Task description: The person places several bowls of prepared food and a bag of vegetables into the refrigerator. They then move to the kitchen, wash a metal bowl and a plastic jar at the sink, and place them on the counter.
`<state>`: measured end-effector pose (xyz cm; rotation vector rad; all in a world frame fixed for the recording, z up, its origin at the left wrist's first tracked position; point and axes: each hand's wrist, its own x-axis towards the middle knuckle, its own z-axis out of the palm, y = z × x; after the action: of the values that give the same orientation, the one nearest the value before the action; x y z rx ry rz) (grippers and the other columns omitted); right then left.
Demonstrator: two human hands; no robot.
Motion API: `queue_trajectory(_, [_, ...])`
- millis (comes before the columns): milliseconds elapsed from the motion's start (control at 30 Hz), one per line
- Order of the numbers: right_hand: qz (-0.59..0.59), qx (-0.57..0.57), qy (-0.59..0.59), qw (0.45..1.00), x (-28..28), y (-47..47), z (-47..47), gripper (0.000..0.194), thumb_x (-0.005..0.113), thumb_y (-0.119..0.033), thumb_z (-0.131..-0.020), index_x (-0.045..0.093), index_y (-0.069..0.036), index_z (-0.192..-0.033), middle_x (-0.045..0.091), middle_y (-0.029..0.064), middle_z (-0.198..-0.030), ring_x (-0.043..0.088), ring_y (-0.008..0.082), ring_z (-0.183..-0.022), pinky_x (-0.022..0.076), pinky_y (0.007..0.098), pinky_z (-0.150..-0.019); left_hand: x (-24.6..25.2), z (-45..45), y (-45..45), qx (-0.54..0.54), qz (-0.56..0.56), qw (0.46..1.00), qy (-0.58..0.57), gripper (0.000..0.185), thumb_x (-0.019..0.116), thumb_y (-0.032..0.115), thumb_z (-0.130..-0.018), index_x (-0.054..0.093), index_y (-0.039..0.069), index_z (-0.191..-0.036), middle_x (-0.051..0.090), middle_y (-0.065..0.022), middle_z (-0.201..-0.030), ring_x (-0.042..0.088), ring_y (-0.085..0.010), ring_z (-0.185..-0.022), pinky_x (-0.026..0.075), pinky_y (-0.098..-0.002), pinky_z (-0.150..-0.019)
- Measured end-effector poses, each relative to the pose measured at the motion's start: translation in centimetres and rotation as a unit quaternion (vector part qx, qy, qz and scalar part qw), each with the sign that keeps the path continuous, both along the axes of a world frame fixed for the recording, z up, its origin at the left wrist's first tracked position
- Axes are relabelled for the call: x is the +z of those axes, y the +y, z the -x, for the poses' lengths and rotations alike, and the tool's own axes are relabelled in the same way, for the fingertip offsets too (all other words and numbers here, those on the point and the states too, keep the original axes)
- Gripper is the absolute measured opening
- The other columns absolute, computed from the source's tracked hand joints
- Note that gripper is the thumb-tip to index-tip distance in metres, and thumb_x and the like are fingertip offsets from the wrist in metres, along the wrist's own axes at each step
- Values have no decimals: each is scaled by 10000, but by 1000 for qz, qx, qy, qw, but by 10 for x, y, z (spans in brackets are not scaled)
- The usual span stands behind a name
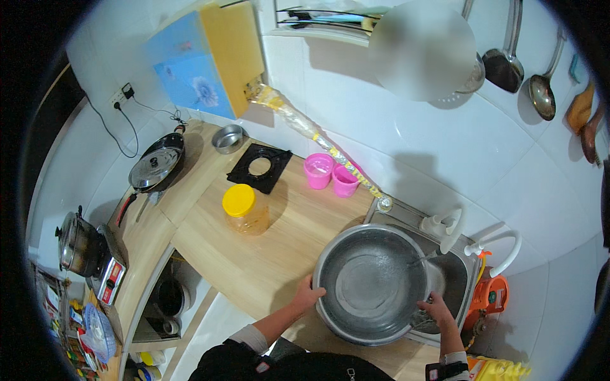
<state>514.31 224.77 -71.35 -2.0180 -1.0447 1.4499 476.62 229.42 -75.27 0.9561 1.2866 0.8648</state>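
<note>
I hold a large round metal basin by its rim, with both hands. My left hand grips the left rim, thumb inside. On the right rim, near the lower side, is my right hand. The basin overlaps the left part of a stainless steel sink and the wooden-look counter beside it. A white faucet points over the basin's right edge, and a thin stream of water falls from it. Rippled water lies in the basin. Water also splashes in the sink beneath my right hand.
Left of the basin stand a yellow-lidded jar, two pink cups and a black stove grate. Farther left are a lidded wok and a pot. A second white faucet and an orange container flank the right side.
</note>
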Motion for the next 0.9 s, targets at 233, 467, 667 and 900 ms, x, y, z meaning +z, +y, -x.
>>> queue_trajectory(233, [-10, 107, -3, 994, 4, 0, 72, 408, 671, -193, -724, 534, 13, -1048, 602, 109, -920, 570, 202, -786, 461, 314, -702, 10, 84, -42, 77, 50, 996, 16, 366, 574, 25, -650, 523, -47, -1005, 590, -98, -853, 568, -174, -769, 464, -289, -703])
queue_trajectory(467, [16, 223, 17, 975, -5, 18, 172, 444, 665, -234, -756, 506, 12, -1089, 596, 110, -965, 569, 188, -837, 459, 314, -732, 8, 175, -97, 228, -11, 972, -52, 375, 522, -47, -629, 514, -48, -1004, 590, -85, -890, 561, -173, -778, 456, -288, -711])
queue_trajectory(667, [-90, 352, 152, 919, -17, 36, 262, 397, 630, -222, -799, 505, -4, -1106, 588, 95, -975, 563, 172, -826, 455, 301, -730, 5, 245, -140, 352, -30, 930, -98, 330, 507, -67, -623, 535, -4, -946, 587, -46, -848, 559, -151, -745, 451, -268, -702])
queue_trajectory(900, [-103, 426, 157, 885, -43, 60, 364, 429, 602, -292, -825, 486, -4, -1122, 593, 105, -992, 551, 173, -891, 441, 307, -775, -4, 329, -157, 502, -24, 860, -90, 476, 480, -27, -629, 474, 13, -1103, 561, -113, -937, 544, -223, -823, 444, -335, -757])
